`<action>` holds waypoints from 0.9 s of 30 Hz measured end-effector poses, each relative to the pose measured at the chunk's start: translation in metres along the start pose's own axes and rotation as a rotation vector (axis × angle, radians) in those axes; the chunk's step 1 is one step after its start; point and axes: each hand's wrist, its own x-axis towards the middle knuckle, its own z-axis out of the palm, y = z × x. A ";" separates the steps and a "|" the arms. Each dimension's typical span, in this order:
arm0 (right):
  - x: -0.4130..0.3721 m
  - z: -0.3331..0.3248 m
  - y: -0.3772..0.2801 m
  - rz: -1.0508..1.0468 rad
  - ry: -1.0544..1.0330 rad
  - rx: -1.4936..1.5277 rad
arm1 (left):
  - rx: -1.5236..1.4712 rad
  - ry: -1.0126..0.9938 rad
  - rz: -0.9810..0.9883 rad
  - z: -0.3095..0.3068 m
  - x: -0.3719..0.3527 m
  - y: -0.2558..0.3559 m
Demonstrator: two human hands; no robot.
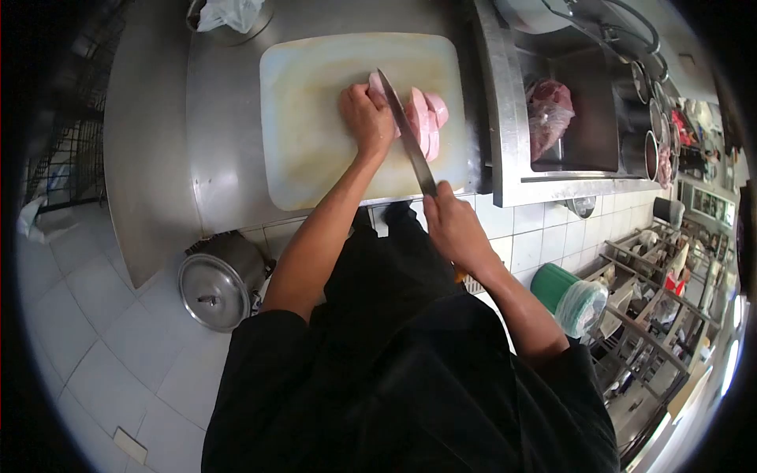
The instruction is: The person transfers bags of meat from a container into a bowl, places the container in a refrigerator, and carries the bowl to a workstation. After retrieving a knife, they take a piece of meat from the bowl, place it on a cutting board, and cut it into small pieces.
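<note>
On the board [315, 158], your left fingers [364, 98] pin the meat [430, 118] from above, likely soft and slippery; right fingers [443, 206] clamp the knife [406, 134].

- Left half of the cutting board [315, 142] is bare; open approach from the left and the far edge.
- Right half is blocked: left hand [364, 118] on raw meat [426, 118], knife [406, 134] slanting across from right hand [453, 229].
- Raised sink rim [505, 118] walls off the right side; probably bagged meat [548, 118] inside.
- A bowl [229, 16] crowds the far-left corner.
</note>
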 end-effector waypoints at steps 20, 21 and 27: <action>0.006 0.032 0.010 0.050 0.042 0.086 | 0.036 -0.014 -0.023 0.000 0.000 0.003; 0.023 0.035 0.007 0.025 0.072 0.050 | 0.039 -0.035 -0.039 0.000 0.000 0.004; 0.103 0.050 0.001 -0.163 0.228 0.124 | 0.024 -0.063 -0.086 -0.001 0.006 0.005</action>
